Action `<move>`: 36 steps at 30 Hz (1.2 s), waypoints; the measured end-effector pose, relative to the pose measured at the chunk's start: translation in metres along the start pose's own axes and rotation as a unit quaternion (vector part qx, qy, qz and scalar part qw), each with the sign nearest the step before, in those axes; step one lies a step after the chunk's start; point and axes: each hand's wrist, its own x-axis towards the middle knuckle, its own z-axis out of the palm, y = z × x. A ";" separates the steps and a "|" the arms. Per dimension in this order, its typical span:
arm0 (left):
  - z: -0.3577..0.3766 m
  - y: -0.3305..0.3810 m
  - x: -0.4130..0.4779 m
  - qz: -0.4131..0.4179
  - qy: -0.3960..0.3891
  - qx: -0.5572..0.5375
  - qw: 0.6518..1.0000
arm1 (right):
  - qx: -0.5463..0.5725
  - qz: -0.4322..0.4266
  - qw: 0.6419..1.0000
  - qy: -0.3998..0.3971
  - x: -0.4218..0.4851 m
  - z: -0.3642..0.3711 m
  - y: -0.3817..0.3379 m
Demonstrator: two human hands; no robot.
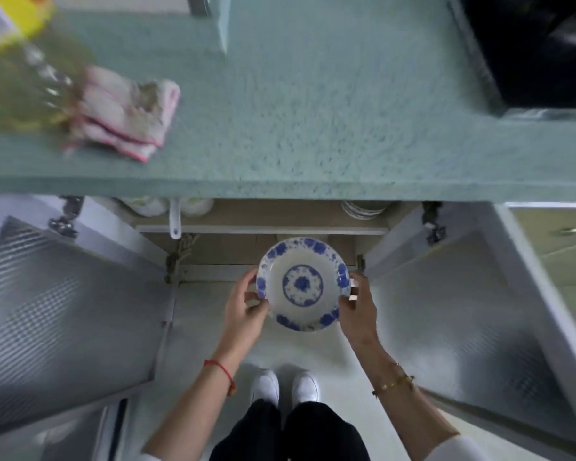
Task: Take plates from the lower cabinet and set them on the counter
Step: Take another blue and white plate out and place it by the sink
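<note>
**A:** Where is the plate?

**B:** The round white plate with blue flower print (pixel 302 283) is in the air, face up and roughly level. It is in front of the open lower cabinet (pixel 263 251) and lower than the front edge of the speckled pale-green table (pixel 313 111).

**A:** And the hands?

**B:** The left hand (pixel 246 311) grips the plate's left rim with its fingers curled round the edge. The right hand (pixel 358 309) is clamped on the right rim in the same way. Each hand is closed on its own side of the plate.

**A:** What is inside the cabinet?

**B:** On the shelf at the right, just under the table's edge, sits a stack of white plates with dark rim lines (pixel 363 207). At the left are some pale dishes (pixel 153 206), too hidden to tell apart, and a white handle (pixel 174 217) hangs over the shelf edge. The ribbed grey metal door on the left (pixel 64 311) and its twin on the right (pixel 463 311) both stand wide open.

**A:** Anything on the table?

**B:** A folded white cloth with pink edging (pixel 127 111) lies at the left. It touches a blurred clear bottle of yellow oil with a yellow cap (pixel 17 78).

**A:** Any other details?

**B:** There is a red string (pixel 220 369) on the left wrist and a gold bracelet (pixel 394 382) on the right. White shoes (pixel 265 384) stand on the pale floor (pixel 197 327).
</note>
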 end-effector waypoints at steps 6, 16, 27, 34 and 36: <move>-0.035 0.120 -0.098 0.028 -0.007 0.016 0.999 | 0.015 0.011 1.000 0.022 -0.093 -0.088 -0.100; -0.060 0.283 -0.187 0.136 -0.041 0.027 0.989 | 0.082 -0.049 0.994 0.048 -0.187 -0.212 -0.234; -0.053 0.368 -0.249 0.229 -0.200 0.057 0.951 | 0.220 -0.009 0.954 0.202 -0.296 -0.280 -0.260; -0.008 0.382 -0.286 0.248 -0.333 0.063 0.908 | 0.260 0.011 0.909 0.326 -0.361 -0.321 -0.229; 0.011 0.384 -0.298 0.253 -0.366 0.074 0.893 | 0.262 0.017 0.897 0.356 -0.375 -0.333 -0.219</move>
